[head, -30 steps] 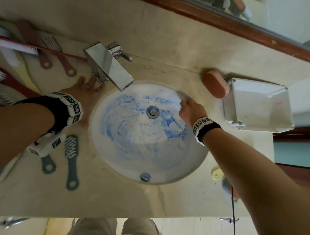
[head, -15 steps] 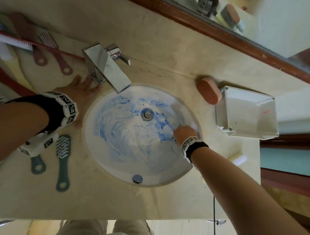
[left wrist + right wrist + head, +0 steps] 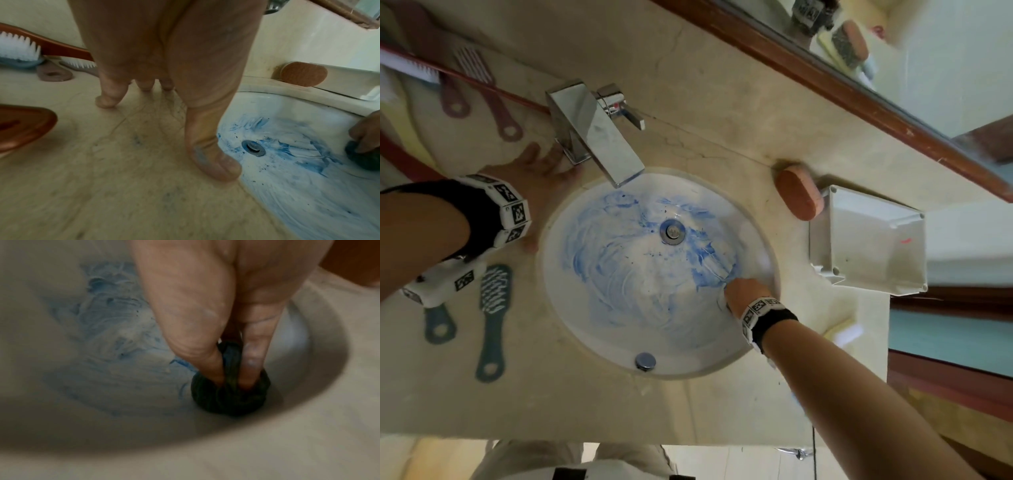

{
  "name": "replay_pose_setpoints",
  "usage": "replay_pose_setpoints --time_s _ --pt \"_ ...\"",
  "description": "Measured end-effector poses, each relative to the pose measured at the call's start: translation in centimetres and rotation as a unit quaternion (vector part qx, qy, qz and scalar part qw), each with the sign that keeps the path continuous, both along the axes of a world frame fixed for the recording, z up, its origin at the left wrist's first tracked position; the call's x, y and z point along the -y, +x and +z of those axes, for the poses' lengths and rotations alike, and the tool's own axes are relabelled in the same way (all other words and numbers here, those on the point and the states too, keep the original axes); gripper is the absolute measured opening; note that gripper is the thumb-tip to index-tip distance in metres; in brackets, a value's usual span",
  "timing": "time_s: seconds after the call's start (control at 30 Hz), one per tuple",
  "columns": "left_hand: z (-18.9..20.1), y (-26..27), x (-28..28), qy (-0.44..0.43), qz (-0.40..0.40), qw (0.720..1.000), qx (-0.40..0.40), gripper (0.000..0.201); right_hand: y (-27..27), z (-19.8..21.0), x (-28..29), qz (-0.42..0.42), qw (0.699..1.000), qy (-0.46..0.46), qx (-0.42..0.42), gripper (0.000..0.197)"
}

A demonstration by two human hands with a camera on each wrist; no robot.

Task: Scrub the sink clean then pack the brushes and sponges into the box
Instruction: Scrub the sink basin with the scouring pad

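While the right hand (image 3: pixel 744 294) works low on the right wall of the sink (image 3: pixel 599 342), thumb and fingers pinch a dark scrub pad (image 3: pixel 230 395) and press it to the porcelain, likely to bear down on the blue smears (image 3: pixel 599 260) that cover most of the bowl. Left hand (image 3: pixel 530 178) lies flat, fingers spread on the counter (image 3: pixel 619 411) at the sink's left rim beside the tap (image 3: pixel 592 133), holding nothing; probably a brace for the scrubbing. Scrubbing looks unfinished. Box (image 3: pixel 866 246) stands open at the counter's right edge, nothing visible inside, packing not begun. Count: two teal brushes (image 3: pixel 494 308) near the front left, one half hidden under the wrist; two pink brushes (image 3: pixel 482 85) at back left; one long red-handled brush (image 3: pixel 22 47) with white bristles there too. One orange sponge (image 3: pixel 799 193) touching the box's back-left corner; one pale yellow sponge (image 3: pixel 842 332) near the right edge.
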State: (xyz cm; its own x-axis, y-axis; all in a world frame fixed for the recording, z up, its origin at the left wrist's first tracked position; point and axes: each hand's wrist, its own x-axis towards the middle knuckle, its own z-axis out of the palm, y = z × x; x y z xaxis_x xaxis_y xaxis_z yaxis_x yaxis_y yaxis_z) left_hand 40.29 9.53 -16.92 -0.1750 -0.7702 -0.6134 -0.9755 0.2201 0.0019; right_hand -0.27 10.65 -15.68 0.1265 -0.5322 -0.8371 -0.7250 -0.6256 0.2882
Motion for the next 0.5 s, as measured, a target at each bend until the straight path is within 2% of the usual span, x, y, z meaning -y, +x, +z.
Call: replay_pose_setpoints --time_s 0.07,0.17,0.3,0.4,0.5 --pt "1.5 -1.0 -0.3 0.001 -0.011 1.0 0.024 0.169 0.4 0.6 0.6 -0.023 0.999 0.018 0.011 0.029" --pt "2.6 -1.8 -0.4 -0.003 -0.011 0.998 0.06 0.161 0.7 2.4 3.3 -0.011 0.999 -0.016 0.041 0.026" --pt "2.0 -1.3 -0.4 0.022 0.025 0.998 0.044 0.168 -0.3 3.9 5.4 0.021 0.999 -0.035 0.017 0.026" --pt "1.9 -1.1 -0.3 0.02 0.02 0.999 0.025 0.172 -0.9 3.7 3.5 0.01 1.0 -0.003 0.0 0.025" --pt "2.3 -1.3 -0.3 0.022 0.025 0.999 0.025 0.169 -0.4 2.6 -0.3 -0.043 0.999 0.032 0.009 0.029"
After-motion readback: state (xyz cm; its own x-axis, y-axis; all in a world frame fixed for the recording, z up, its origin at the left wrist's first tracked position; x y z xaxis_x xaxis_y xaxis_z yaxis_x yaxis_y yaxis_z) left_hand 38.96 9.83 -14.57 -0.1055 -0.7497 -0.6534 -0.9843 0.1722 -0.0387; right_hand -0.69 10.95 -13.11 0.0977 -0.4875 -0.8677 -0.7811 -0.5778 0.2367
